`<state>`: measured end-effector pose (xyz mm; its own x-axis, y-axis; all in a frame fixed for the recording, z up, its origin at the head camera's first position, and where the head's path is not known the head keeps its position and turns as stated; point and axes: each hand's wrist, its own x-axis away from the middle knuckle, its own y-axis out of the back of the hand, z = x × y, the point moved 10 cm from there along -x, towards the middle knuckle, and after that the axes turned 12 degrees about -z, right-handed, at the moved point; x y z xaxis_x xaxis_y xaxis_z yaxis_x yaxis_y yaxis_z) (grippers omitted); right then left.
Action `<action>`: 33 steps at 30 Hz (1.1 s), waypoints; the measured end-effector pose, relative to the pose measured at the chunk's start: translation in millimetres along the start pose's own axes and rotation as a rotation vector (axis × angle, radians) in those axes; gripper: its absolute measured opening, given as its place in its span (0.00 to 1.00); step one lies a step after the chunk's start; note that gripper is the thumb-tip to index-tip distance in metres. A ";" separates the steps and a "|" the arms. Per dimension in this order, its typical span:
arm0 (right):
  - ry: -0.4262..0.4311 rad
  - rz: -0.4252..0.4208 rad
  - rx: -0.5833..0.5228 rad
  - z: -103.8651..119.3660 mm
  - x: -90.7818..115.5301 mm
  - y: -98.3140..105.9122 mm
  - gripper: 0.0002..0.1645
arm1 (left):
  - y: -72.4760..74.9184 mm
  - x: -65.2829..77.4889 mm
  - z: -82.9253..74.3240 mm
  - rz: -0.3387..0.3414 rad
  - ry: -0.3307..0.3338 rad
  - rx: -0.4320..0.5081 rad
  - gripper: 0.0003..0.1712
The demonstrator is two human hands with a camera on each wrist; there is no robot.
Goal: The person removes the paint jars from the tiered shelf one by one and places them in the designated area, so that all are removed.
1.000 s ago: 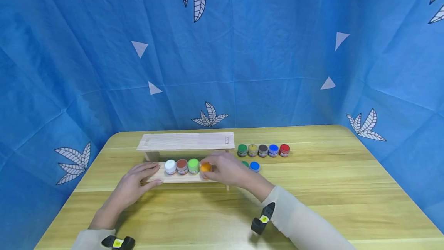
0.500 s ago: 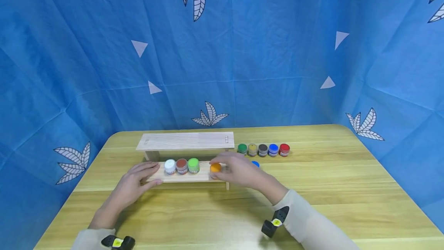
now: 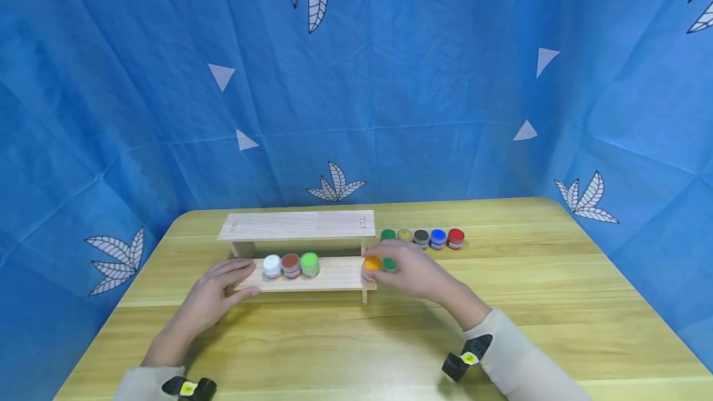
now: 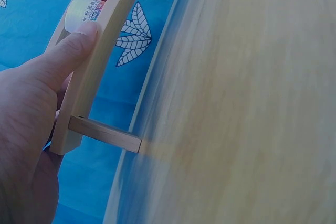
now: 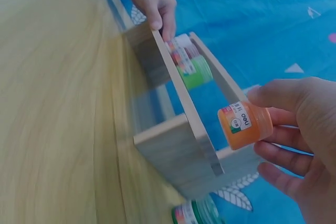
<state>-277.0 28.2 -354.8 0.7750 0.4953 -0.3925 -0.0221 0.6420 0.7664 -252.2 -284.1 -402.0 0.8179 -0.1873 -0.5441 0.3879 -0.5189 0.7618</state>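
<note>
A small round orange paint jar with a printed label (image 3: 372, 264) is at the right end of the lower board (image 3: 340, 273) of a pale wooden two-tier rack (image 3: 301, 224); whether it touches the board I cannot tell. The right hand (image 3: 411, 268) holds it between thumb and fingers. The left hand (image 3: 207, 294) grips the other end of the lower board, its thumb along the front edge. Close to the left hand, three more jars stand in a row on that board: a white one (image 3: 272, 267), a reddish-brown one (image 3: 291, 266) and a light green one (image 3: 309, 265). Just right of the orange jar, partly behind the right hand, is a dark green jar (image 3: 390, 265). Farther back, to the right of the rack, five jars line up on the yellowish wood-grain table (image 3: 529, 289): green (image 3: 387, 235), mustard yellow (image 3: 405, 236), dark grey (image 3: 421, 239), blue (image 3: 437, 239) and red (image 3: 455, 239). Both arms wear light sleeves (image 3: 526, 357) and black wrist cameras (image 3: 455, 366). Blue cloth (image 3: 445, 67) printed with white leaves and triangles hangs behind the table.
</note>
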 end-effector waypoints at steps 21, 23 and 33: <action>-0.100 -0.139 0.019 -50.7 19.6 41.8 0.21 | 1.4 -0.3 -1.0 0.003 0.008 -0.008 0.31; -0.123 -0.135 0.024 -56.3 20.6 43.9 0.22 | 1.7 -0.3 -1.7 0.002 0.007 -0.010 0.31; -0.149 -0.131 0.055 -82.2 24.1 53.8 0.22 | 1.1 -0.2 -2.2 -0.002 0.006 0.002 0.31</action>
<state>-311.4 122.8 -364.8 0.8538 0.3148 -0.4146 0.1168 0.6604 0.7418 -251.0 -282.7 -400.3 0.8198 -0.1808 -0.5433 0.3888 -0.5208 0.7600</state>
